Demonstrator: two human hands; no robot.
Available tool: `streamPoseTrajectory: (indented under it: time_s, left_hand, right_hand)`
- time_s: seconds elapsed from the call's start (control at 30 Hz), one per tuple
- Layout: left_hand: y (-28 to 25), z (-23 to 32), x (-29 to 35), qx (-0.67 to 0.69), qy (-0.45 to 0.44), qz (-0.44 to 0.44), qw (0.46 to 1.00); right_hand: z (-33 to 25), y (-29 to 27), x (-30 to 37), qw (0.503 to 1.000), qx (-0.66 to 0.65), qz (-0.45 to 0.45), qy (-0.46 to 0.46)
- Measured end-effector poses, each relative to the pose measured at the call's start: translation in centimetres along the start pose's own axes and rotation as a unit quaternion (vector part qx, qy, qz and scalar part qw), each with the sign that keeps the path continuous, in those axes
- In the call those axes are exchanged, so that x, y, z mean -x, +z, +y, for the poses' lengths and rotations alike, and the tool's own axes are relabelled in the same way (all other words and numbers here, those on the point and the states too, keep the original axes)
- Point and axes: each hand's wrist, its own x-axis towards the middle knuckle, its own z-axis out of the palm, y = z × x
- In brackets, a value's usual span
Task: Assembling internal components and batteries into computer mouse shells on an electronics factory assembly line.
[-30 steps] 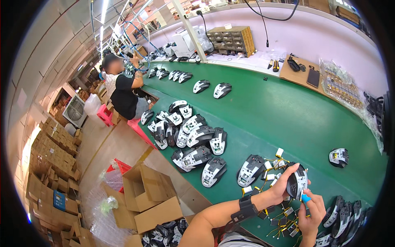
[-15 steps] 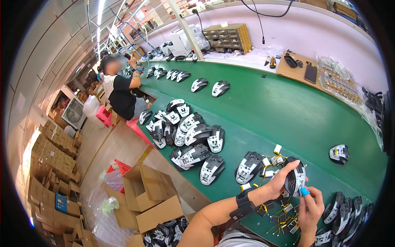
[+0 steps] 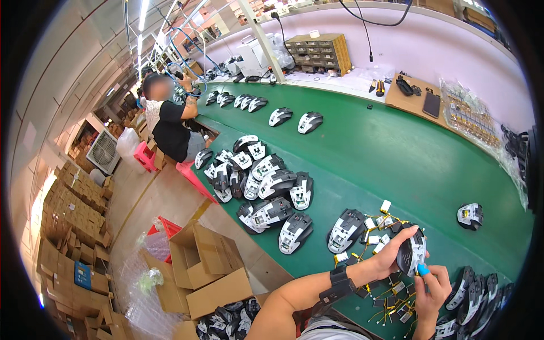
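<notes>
My left hand is wrapped round a black and white computer mouse, holding it tilted above the green bench. At the mouse's lower end, my right hand is closed in a pinch, with a blue cover on one fingertip. What the pinch holds is too small to make out. Under and around both hands lie several small flat batteries with thin yellow and dark wires. Another mouse rests just left of the batteries. Several mouse shells stand close together right of my right hand.
A pile of mice spreads along the bench's left side. One mouse sits apart at the right; others line the far side. Cardboard boxes stand at the lower left. A phone lies on a brown board. A co-worker sits farther along.
The view has shifted slightly, so the bench things sit a little farther right. Both hands stay at the mouse, which has turned slightly in my left hand.
</notes>
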Motion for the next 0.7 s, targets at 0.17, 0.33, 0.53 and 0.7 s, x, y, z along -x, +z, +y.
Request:
streamPoseTrajectory:
  time_s: [0.17,0.33,0.53,0.7]
  left_hand:
    - [0.4,0.2,0.2,0.038,-0.007,-0.012,0.999]
    - [0.0,0.1,0.0,0.009,0.021,-0.006,1.000]
    - [0.2,0.3,0.2,-0.001,0.037,-0.027,0.999]
    - [0.1,0.1,0.3,0.043,0.004,-0.044,0.998]
  right_hand:
    - [-0.2,0.8,0.5,0.992,0.059,0.072,-0.084]
    - [-0.8,0.6,0.1,0.999,0.009,0.045,-0.006]
    - [-0.6,0.3,0.1,1.000,-0.017,0.023,0.004]
    - [-0.4,0.7,0.1,0.997,0.000,0.037,-0.068]
